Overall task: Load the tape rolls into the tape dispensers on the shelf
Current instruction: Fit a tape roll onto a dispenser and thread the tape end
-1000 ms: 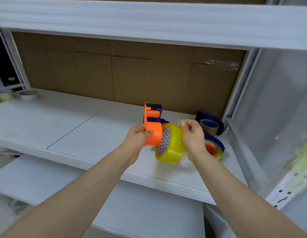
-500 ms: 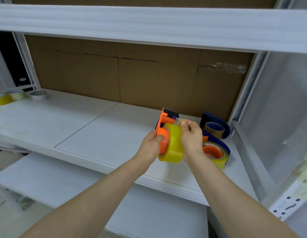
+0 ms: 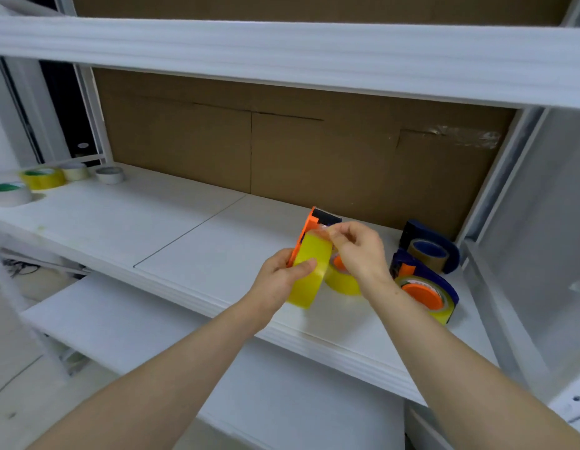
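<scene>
The likeliest failure from here is judged to be the loss of the free tape end. It is pinched only between the thumb and fingertips of the right hand, and if that thin, clear strip is let slip it can be expected to snap back onto the yellow tape roll or to cling to the skin, so that it would have to be picked loose. A second risk is seen in the threading: if the strip is drawn crooked toward the dark cutter head of the orange tape dispenser, it may fold on itself or miss its path. A third is posed by the grip, since roll and dispenser are both carried in the air above the shelf board by the left hand alone. A hard pull could tip the roll off its hub, though whether it is fully seated cannot be told. The roll is held upright, tread toward the camera, against the right side of the orange plate. The left thumb is laid across its yellow tread and the other left fingers are curled behind, mostly hidden. The right fingers are bunched at the top of the roll, just below the cutter head. A dark-blue dispenser with a brown roll and a dark-blue dispenser with a yellow roll lie just to the right, already loaded.
</scene>
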Motion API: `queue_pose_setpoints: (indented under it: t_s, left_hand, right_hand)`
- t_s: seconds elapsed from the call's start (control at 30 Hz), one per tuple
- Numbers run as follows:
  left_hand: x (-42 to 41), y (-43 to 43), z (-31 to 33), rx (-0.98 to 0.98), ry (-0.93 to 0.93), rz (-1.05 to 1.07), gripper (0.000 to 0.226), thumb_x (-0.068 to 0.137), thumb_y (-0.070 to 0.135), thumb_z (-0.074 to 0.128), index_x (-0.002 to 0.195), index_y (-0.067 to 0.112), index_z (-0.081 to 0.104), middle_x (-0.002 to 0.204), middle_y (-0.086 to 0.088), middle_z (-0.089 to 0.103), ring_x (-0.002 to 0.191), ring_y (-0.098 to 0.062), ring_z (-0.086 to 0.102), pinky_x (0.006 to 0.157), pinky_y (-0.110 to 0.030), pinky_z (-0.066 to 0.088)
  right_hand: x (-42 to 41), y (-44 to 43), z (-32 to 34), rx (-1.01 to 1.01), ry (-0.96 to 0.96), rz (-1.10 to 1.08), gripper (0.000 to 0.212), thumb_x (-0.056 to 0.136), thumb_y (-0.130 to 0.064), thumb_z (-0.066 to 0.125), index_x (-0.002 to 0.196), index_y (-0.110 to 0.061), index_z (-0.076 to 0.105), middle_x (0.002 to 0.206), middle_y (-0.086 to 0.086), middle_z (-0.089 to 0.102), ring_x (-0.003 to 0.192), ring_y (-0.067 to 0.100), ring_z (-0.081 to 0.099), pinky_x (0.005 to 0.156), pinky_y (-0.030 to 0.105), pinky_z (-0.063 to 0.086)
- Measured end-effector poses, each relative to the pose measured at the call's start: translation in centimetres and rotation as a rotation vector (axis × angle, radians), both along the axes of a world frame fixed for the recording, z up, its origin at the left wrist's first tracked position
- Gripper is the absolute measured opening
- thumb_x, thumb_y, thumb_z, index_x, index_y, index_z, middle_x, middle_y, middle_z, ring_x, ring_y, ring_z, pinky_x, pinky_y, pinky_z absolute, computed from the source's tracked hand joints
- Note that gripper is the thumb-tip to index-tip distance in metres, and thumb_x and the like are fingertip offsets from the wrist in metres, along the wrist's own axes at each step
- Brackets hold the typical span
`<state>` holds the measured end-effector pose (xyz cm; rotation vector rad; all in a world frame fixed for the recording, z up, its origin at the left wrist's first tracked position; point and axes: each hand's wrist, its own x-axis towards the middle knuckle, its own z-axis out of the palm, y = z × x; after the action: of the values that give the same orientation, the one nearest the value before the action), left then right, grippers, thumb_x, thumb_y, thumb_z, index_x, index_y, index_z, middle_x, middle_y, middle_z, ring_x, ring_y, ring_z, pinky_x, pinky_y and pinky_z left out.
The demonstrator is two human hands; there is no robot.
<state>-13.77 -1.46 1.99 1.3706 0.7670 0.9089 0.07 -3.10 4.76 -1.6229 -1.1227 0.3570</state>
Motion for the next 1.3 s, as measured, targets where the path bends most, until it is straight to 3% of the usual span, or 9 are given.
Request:
queue_pose_setpoints:
  t_s: [0.1,0.17,0.33,0.43,0.53,0.83,0.97,1.1,1.3]
  left_hand:
    - [-1.1,0.2,0.0,-0.005,-0.011,0.022,0.013,0.090,0.018,0.059,0.099,0.010,0.063,0.086,-0.004,0.065,0.068,-0.009,0.063,0.054,-0.012,0.049]
    - [-1.7,0.2,0.1,0.003,0.004,0.028,0.011,0.090,0.021,0.059,0.094,0.013,0.064,0.082,-0.001,0.066,0.060,-0.001,0.063,0.053,-0.011,0.048]
    - [-2.9,0.3,0.3,0.039,0.028,0.132,0.022,0.088,0.031,0.060,0.086,0.010,0.063,0.079,-0.004,0.062,0.066,-0.012,0.057,0.055,-0.014,0.046]
    - [-3.3,0.5,0.4,0.057,0.036,0.182,0.027,0.087,0.034,0.062,0.081,0.008,0.062,0.076,-0.006,0.061,0.067,-0.016,0.057,0.057,-0.019,0.046]
    - [-3.3,0.7,0.2,0.081,0.035,0.229,0.032,0.084,0.035,0.066,0.071,0.007,0.057,0.071,-0.011,0.055,0.065,-0.021,0.053,0.056,-0.025,0.043]
    - [-2.8,1.1,-0.4,0.094,0.088,0.383,0.085,0.042,0.066,0.072,0.079,-0.010,0.061,0.067,-0.013,0.056,0.061,-0.022,0.055,0.061,-0.034,0.046]
    - [-2.6,1.2,-0.4,0.118,0.115,0.342,0.072,0.044,0.063,0.070,0.075,-0.002,0.063,0.069,-0.013,0.060,0.063,-0.022,0.058,0.063,-0.035,0.049]
    - [-2.4,1.2,-0.4,0.150,0.162,0.262,0.035,0.060,0.041,0.062,0.071,0.007,0.061,0.072,-0.013,0.060,0.067,-0.024,0.057,0.063,-0.034,0.047]
    - [-2.5,1.3,-0.6,0.178,0.140,0.258,0.060,0.055,0.055,0.066,0.068,-0.002,0.056,0.066,-0.015,0.049,0.063,-0.023,0.048,0.060,-0.035,0.039]
  right_hand:
    - [-0.2,0.2,0.5,-0.070,-0.023,0.133,0.016,0.081,-0.018,0.068,0.069,-0.024,0.060,0.066,-0.008,0.059,0.060,0.010,0.053,0.053,0.023,0.041]
    - [-0.3,0.5,0.7,-0.057,-0.097,0.157,0.019,0.079,-0.023,0.072,0.066,-0.023,0.058,0.065,-0.009,0.058,0.060,0.007,0.052,0.057,0.024,0.039]
    - [-1.1,1.2,0.4,0.021,-0.651,0.008,0.013,0.085,-0.032,0.064,0.081,-0.020,0.061,0.100,-0.006,0.060,0.104,0.019,0.047,0.082,0.029,0.027]
    - [-1.5,1.6,0.2,0.002,-0.583,0.054,0.014,0.087,-0.032,0.061,0.084,-0.018,0.060,0.102,-0.004,0.058,0.101,0.018,0.051,0.088,0.033,0.032]
    - [-1.8,1.7,0.3,0.030,-0.434,0.069,0.011,0.085,-0.026,0.064,0.080,-0.017,0.061,0.098,-0.004,0.049,0.087,0.013,0.050,0.076,0.029,0.041]
    - [-1.3,2.7,0.7,-0.135,-0.180,0.006,0.021,0.073,-0.016,0.074,0.056,-0.018,0.062,0.068,0.006,0.068,0.074,0.026,0.066,0.069,0.041,0.056]
    - [-1.2,3.0,0.6,-0.183,-0.187,-0.026,0.009,0.068,-0.016,0.070,0.060,-0.013,0.066,0.067,0.005,0.069,0.072,0.023,0.067,0.068,0.041,0.058]
    - [-1.0,2.9,0.5,-0.224,-0.194,-0.059,0.014,0.071,-0.018,0.069,0.058,-0.019,0.063,0.066,0.000,0.066,0.073,0.021,0.065,0.066,0.037,0.055]
    - [-0.4,2.9,0.0,-0.273,-0.244,-0.069,0.020,0.076,-0.023,0.068,0.057,-0.020,0.062,0.065,-0.003,0.065,0.078,0.020,0.063,0.069,0.035,0.052]
